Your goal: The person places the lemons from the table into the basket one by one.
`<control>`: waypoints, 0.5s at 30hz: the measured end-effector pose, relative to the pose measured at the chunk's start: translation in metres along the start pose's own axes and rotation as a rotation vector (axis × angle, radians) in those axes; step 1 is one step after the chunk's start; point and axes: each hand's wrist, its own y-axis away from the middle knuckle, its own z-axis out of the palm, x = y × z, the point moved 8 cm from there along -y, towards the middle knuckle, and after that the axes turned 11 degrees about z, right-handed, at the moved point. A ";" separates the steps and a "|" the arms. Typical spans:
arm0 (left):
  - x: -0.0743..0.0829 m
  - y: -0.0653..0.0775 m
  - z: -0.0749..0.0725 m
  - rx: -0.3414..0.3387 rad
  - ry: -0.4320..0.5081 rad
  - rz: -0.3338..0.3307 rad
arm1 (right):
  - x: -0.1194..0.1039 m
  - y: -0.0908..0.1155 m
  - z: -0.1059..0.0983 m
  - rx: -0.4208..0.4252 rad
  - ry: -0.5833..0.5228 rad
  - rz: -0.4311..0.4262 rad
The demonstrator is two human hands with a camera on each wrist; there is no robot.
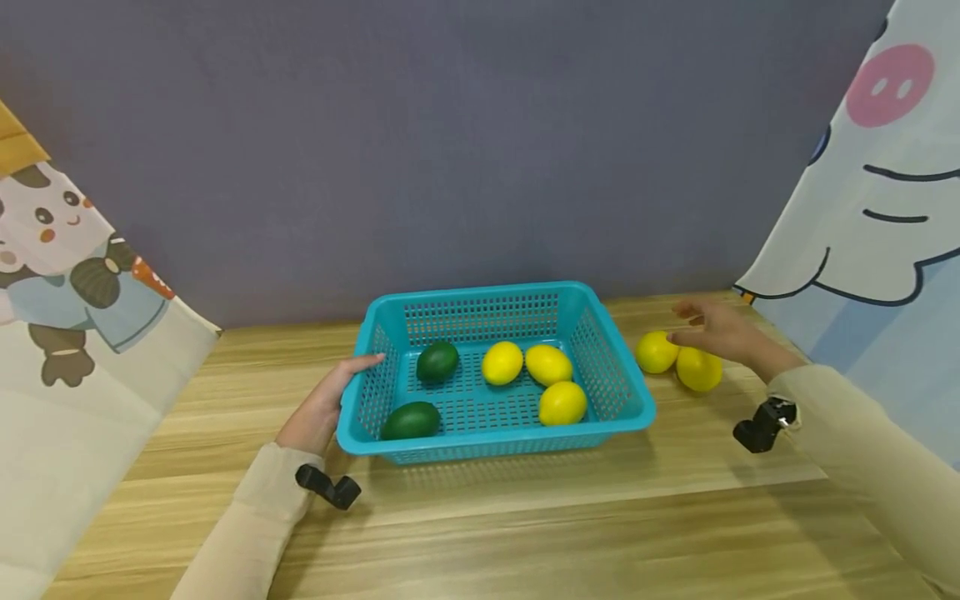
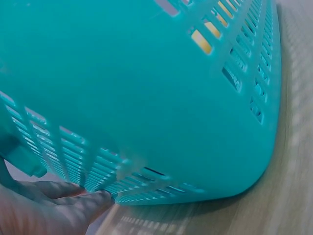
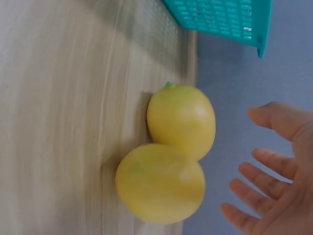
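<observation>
A blue-green plastic basket (image 1: 495,442) with slotted walls stands on the table. Inside are two dark green avocados (image 1: 437,362) on the left and three yellow lemons (image 1: 562,403) towards the right. My left hand (image 1: 330,400) holds the basket's left rim, thumb over the edge and fingers against the outer wall, as the left wrist view shows. Just right of the basket, two rounded yellow fruits (image 3: 160,183) lie side by side on the tabletop, one with a small green stem nub. Over them hovers my right hand (image 1: 716,335), fingers spread and holding nothing.
The wood-grain table (image 1: 480,542) runs up to a grey upright panel (image 1: 480,150) close behind the basket. Printed cloths with cartoon figures flank it, one on the left (image 1: 90,275) and one on the right (image 1: 885,233). Each wrist carries a black camera mount.
</observation>
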 end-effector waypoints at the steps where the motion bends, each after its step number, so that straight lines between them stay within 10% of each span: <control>1: 0.000 0.001 -0.001 0.006 0.000 -0.005 | 0.003 0.000 0.001 -0.003 0.005 0.010; 15: 0.000 0.000 0.001 -0.002 -0.001 0.011 | 0.048 0.005 0.014 -0.087 -0.003 0.157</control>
